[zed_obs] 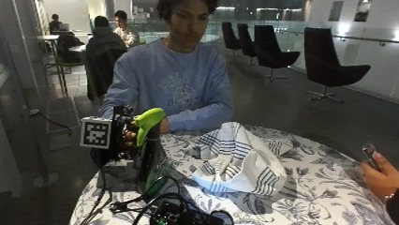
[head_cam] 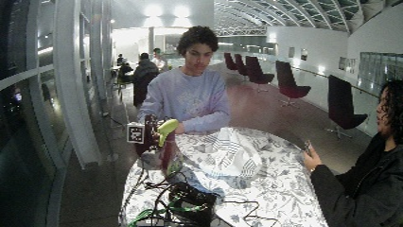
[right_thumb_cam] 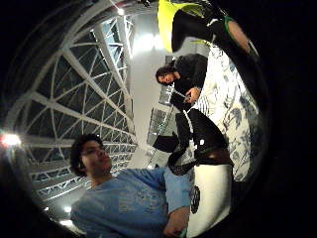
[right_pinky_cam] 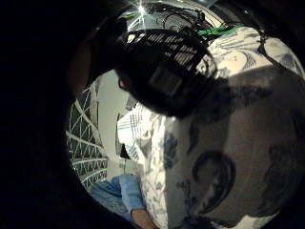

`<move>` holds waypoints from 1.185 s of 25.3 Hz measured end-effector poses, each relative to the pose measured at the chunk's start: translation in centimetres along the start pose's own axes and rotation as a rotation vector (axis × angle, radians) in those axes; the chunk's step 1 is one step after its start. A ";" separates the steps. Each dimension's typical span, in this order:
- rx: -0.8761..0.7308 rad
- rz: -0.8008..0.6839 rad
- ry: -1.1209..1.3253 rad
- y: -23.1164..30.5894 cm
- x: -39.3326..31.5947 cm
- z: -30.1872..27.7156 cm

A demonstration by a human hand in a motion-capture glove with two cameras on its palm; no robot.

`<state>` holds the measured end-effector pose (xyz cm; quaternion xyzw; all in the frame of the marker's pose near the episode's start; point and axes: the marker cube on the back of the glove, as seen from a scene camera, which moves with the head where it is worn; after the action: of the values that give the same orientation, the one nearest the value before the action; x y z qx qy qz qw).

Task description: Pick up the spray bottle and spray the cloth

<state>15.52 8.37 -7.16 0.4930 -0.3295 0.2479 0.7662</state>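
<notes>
In the outside view a spray bottle (zed_obs: 151, 154) with a dark body and lime-green head stands upright at the table's left side. My gloved right hand (zed_obs: 128, 137) grips it at the neck, just under the green head. Whether its base touches the table I cannot tell. The cloth (zed_obs: 237, 161), white with blue stripes, lies crumpled in a heap in the middle of the table, to the right of the bottle. The bottle's dark labelled body (right_pinky_cam: 164, 71) fills much of the little finger side palm view, with the cloth (right_pinky_cam: 131, 126) beyond it. The green head (right_thumb_cam: 171, 17) shows in the thumb side view.
A floral tablecloth (zed_obs: 324, 192) covers the round table. A black device with tangled cables (zed_obs: 181, 213) lies at the front edge, close below the bottle. Another person's hand with a phone (zed_obs: 373, 164) reaches in at the right edge.
</notes>
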 end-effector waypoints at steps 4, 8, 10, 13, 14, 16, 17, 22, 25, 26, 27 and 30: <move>0.039 0.044 0.047 -3.0 1.4 0.5; 0.066 0.117 0.082 -6.2 2.8 1.4; 0.061 0.124 0.098 -6.9 3.4 1.8; 0.025 0.108 0.111 -6.3 4.3 2.1; 0.014 0.109 0.113 -6.2 4.6 2.3; 0.002 0.115 0.119 -6.0 4.9 2.6; 0.004 0.115 0.128 -5.9 5.0 2.8; 0.024 0.100 0.201 -6.4 5.4 3.5; 0.023 0.087 0.221 -6.3 5.6 3.6; 0.024 0.082 0.225 -6.2 5.6 3.7; 0.026 0.079 0.229 -6.1 5.6 3.6; 0.033 0.078 0.239 -6.0 5.6 3.7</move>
<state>22.45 2.92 -5.42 0.4593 -0.2505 0.3397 0.7816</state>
